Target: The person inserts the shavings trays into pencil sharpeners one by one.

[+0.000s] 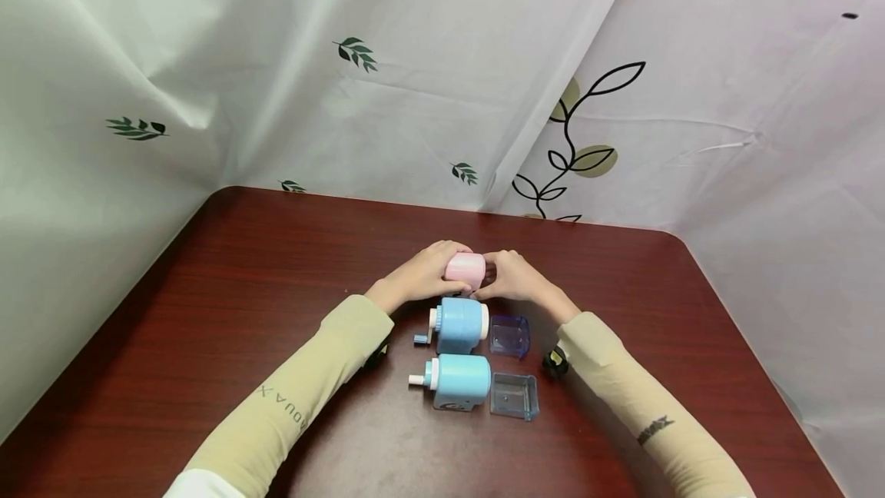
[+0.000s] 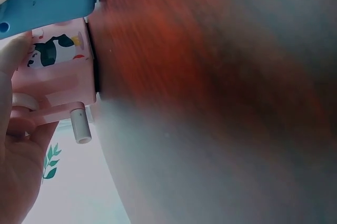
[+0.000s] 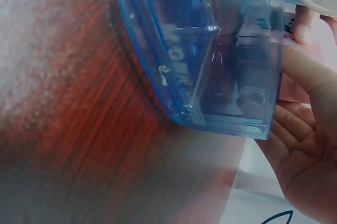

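A pink pencil sharpener [image 1: 465, 270] stands at the far end of a row of sharpeners, its crank and penguin picture showing in the left wrist view. My left hand [image 1: 430, 270] grips its body from the left, thumb on the near side. On its right side, my right hand [image 1: 517, 280] holds it between thumb and curved fingers; the clear blue drawer [image 3: 210, 61] partly hides that contact in the right wrist view. Just nearer are a blue pencil sharpener [image 1: 459, 323] and a turquoise pencil sharpener [image 1: 463, 376], cranks facing left.
Beside the blue sharpener lies a dark blue clear drawer [image 1: 509, 336]; a greyish-blue clear drawer [image 1: 515, 395] lies beside the turquoise one. Black wrist gear [image 1: 555, 360] shows under the right sleeve. A white patterned curtain [image 1: 415, 114] borders the reddish-brown table [image 1: 311, 237].
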`<move>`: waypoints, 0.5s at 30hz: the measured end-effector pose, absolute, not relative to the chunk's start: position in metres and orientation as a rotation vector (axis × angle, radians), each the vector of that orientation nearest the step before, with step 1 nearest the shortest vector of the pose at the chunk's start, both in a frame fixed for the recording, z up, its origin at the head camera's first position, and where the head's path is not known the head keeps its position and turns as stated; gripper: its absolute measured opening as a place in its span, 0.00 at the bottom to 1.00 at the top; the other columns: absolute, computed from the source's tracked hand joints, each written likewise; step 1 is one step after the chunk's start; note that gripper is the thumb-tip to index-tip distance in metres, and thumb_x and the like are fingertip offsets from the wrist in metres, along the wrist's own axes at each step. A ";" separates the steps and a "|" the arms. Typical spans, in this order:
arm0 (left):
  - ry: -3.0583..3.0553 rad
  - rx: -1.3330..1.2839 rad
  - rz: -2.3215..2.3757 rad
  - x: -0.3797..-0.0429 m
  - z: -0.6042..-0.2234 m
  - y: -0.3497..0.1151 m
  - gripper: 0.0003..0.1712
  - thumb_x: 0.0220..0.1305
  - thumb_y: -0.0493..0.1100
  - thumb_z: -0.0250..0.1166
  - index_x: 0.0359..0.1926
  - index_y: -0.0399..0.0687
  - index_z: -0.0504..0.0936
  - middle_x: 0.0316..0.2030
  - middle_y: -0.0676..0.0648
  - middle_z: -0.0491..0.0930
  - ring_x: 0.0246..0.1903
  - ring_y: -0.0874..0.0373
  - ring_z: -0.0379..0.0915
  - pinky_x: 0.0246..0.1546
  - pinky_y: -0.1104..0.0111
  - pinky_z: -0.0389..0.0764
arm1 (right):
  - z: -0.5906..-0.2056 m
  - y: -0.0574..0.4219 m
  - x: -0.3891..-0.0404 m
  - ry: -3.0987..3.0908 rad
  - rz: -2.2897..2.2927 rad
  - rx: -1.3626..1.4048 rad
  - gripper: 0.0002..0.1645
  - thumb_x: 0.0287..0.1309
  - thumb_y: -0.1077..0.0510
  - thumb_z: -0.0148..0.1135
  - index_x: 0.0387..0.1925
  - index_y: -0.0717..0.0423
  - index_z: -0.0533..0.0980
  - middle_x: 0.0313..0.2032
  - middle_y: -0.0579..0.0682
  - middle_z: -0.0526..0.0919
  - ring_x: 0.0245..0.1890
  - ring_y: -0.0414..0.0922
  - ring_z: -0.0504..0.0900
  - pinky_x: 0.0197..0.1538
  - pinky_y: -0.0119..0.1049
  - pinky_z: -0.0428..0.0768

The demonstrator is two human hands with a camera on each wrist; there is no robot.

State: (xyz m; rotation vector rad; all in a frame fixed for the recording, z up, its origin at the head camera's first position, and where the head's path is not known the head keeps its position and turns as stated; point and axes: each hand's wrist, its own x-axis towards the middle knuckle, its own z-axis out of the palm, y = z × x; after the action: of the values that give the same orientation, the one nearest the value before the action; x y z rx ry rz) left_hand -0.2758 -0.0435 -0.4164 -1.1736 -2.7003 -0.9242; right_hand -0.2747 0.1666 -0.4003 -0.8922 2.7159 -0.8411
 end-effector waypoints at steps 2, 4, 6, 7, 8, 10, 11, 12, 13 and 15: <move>-2.708 -1.169 -0.926 -0.276 -0.416 -0.043 0.34 0.52 0.55 0.66 0.56 0.46 0.68 0.48 0.48 0.72 0.44 0.59 0.64 0.46 0.62 0.71 | -0.402 0.167 -0.275 2.708 -0.863 -0.886 0.30 0.36 0.52 0.74 0.42 0.62 0.75 0.34 0.50 0.83 0.30 0.37 0.79 0.34 0.32 0.79; -2.717 -1.162 -0.927 -0.275 -0.416 -0.043 0.33 0.52 0.55 0.66 0.56 0.46 0.68 0.48 0.48 0.72 0.44 0.59 0.64 0.46 0.63 0.71 | -0.404 0.168 -0.274 2.701 -0.882 -0.877 0.30 0.36 0.53 0.74 0.43 0.62 0.75 0.34 0.51 0.83 0.31 0.37 0.79 0.35 0.32 0.79; -2.724 -1.156 -0.920 -0.275 -0.416 -0.043 0.33 0.52 0.55 0.66 0.56 0.47 0.68 0.48 0.48 0.72 0.44 0.60 0.64 0.46 0.63 0.71 | -0.405 0.168 -0.274 2.692 -0.908 -0.868 0.30 0.36 0.53 0.74 0.43 0.61 0.75 0.35 0.51 0.83 0.32 0.37 0.80 0.35 0.32 0.79; -2.724 -1.156 -0.920 -0.275 -0.416 -0.043 0.33 0.52 0.55 0.66 0.56 0.47 0.68 0.48 0.48 0.72 0.44 0.60 0.64 0.46 0.63 0.71 | -0.406 0.168 -0.273 2.689 -0.917 -0.866 0.30 0.37 0.53 0.74 0.44 0.61 0.75 0.35 0.52 0.83 0.33 0.37 0.80 0.36 0.32 0.79; -2.728 -1.152 -0.918 -0.275 -0.416 -0.043 0.33 0.52 0.55 0.66 0.56 0.47 0.68 0.48 0.49 0.72 0.43 0.60 0.64 0.46 0.63 0.72 | -0.407 0.169 -0.273 2.688 -0.924 -0.864 0.30 0.37 0.53 0.74 0.44 0.61 0.75 0.36 0.52 0.83 0.34 0.37 0.80 0.36 0.32 0.79; -2.728 -1.154 -0.920 -0.274 -0.415 -0.043 0.33 0.52 0.55 0.66 0.56 0.47 0.68 0.48 0.48 0.72 0.43 0.60 0.64 0.46 0.63 0.72 | -0.407 0.170 -0.272 2.681 -0.944 -0.858 0.30 0.37 0.52 0.74 0.44 0.60 0.75 0.36 0.52 0.83 0.35 0.37 0.80 0.37 0.32 0.79; -2.728 -1.156 -0.919 -0.274 -0.415 -0.043 0.33 0.53 0.55 0.66 0.56 0.47 0.68 0.48 0.48 0.72 0.44 0.60 0.65 0.46 0.63 0.72 | -0.408 0.170 -0.272 2.677 -0.953 -0.855 0.30 0.36 0.53 0.74 0.44 0.60 0.75 0.37 0.52 0.83 0.35 0.37 0.80 0.38 0.33 0.79; -2.727 -1.157 -0.919 -0.274 -0.415 -0.043 0.33 0.52 0.55 0.66 0.56 0.47 0.68 0.48 0.48 0.72 0.44 0.60 0.65 0.46 0.63 0.72 | -0.407 0.170 -0.271 2.675 -0.959 -0.854 0.30 0.36 0.53 0.74 0.44 0.60 0.75 0.37 0.52 0.83 0.36 0.37 0.80 0.38 0.33 0.79; -2.725 -1.160 -0.920 -0.274 -0.414 -0.043 0.33 0.52 0.55 0.66 0.56 0.47 0.68 0.48 0.48 0.72 0.44 0.59 0.65 0.46 0.62 0.71 | -0.407 0.171 -0.271 2.671 -0.965 -0.858 0.31 0.36 0.53 0.74 0.44 0.60 0.75 0.37 0.52 0.83 0.36 0.38 0.80 0.39 0.33 0.79; -2.725 -1.156 -0.919 -0.273 -0.413 -0.043 0.33 0.53 0.55 0.66 0.56 0.47 0.68 0.48 0.48 0.72 0.44 0.59 0.65 0.47 0.62 0.71 | -0.407 0.171 -0.271 2.664 -0.972 -0.857 0.31 0.36 0.53 0.75 0.45 0.59 0.75 0.38 0.52 0.83 0.37 0.38 0.80 0.39 0.33 0.79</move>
State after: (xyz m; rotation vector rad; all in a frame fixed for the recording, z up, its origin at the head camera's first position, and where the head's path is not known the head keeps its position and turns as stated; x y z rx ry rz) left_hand -0.2734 -0.0433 -0.4131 -1.1565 -2.7253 -0.9186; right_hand -0.2709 0.1715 -0.4070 -0.8565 2.6638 -0.9717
